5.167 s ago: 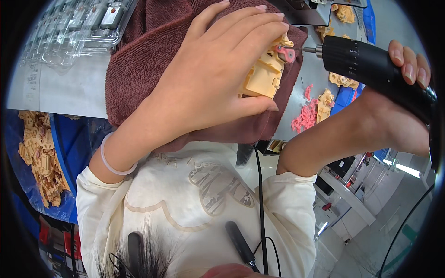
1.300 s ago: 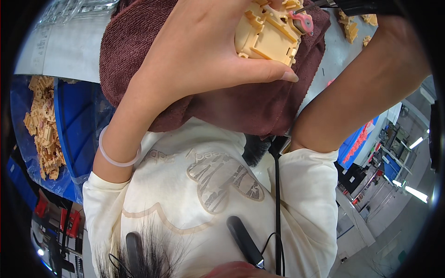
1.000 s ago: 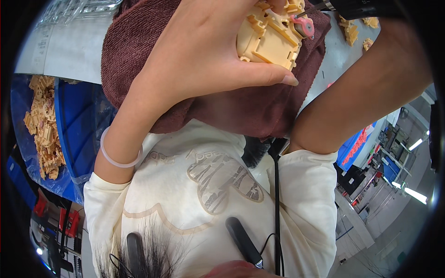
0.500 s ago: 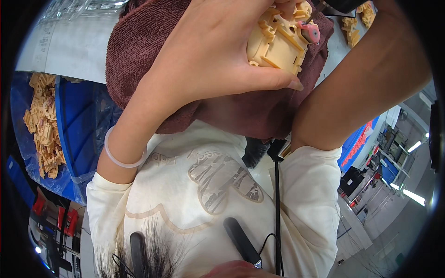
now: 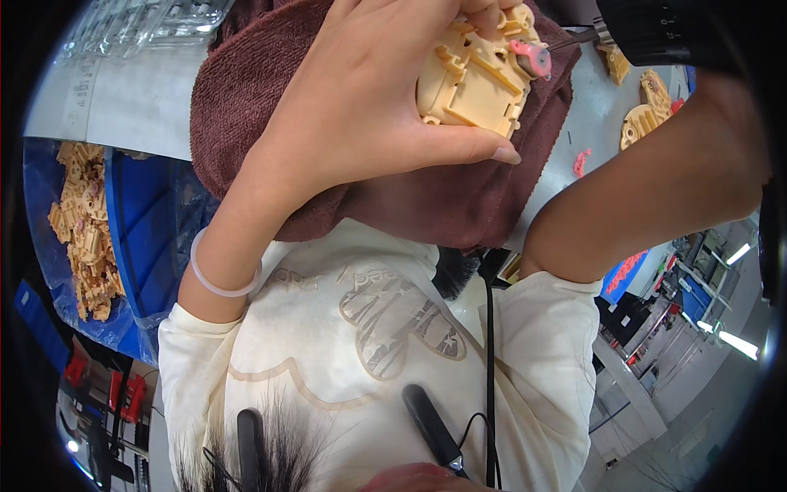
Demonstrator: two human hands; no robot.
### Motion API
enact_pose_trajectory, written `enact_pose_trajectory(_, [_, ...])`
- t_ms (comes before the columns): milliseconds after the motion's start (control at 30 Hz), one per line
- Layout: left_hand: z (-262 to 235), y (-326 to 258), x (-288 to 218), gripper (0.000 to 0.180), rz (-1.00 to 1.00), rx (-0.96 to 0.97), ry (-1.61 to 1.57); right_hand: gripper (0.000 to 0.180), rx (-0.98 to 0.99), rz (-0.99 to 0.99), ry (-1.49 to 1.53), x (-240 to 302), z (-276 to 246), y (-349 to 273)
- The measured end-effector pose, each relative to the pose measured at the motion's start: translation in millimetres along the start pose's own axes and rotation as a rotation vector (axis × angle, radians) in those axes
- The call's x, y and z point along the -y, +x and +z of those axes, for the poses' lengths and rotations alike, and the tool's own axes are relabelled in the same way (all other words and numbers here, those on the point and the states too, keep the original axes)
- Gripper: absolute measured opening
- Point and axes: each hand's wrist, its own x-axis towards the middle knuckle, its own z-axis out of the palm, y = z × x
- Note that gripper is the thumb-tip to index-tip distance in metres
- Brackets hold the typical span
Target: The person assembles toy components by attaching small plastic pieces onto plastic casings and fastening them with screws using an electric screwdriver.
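Beige plastic housing (image 5: 475, 78), pink cam fitted: light, rigid, likely brittle; left hand (image 5: 369, 107) clasped its edges over maroon towel (image 5: 246, 107). Right hand's grip: cannot tell.

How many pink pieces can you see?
2 clearly: one pink piece sits on the tan plastic part that the left hand holds, another pink piece lies on the table. More may be hidden.

The beige housing (image 5: 475, 78) at upper centre looks like smooth, matt moulded plastic. Beneath it lies a maroon towel (image 5: 246, 90) of rough, nappy cloth. The black tool (image 5: 656, 33) at upper right seems matt plastic.
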Motion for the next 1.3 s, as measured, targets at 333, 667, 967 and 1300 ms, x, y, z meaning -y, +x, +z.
enact_pose_trajectory(333, [20.4, -6.3, 18.9, 0.072, 0.228, -0.155, -0.015, 0.023, -0.001, -0.053, 0.059, 22.4, 94.5, -41.5])
enact_pose_trajectory(667, [-15.1, 13.1, -28.2, 0.024, 0.138, -0.145, 0.305, 0.024, -0.013, -0.116, 0.135, 55.7, 116.3, -70.7])
enact_pose_trajectory(967, [-16.1, 26.0, -70.1, 0.007, 0.167, 0.072, 0.855, 0.030, -0.072, -0.062, 0.138, 82.5, 133.1, -99.5])
enact_pose_trajectory(1300, [-17.3, 46.5, -89.3, 0.010, -0.041, 0.376, 0.897, 0.029, -0.077, -0.056, 0.154, 90.7, 104.8, -123.1])
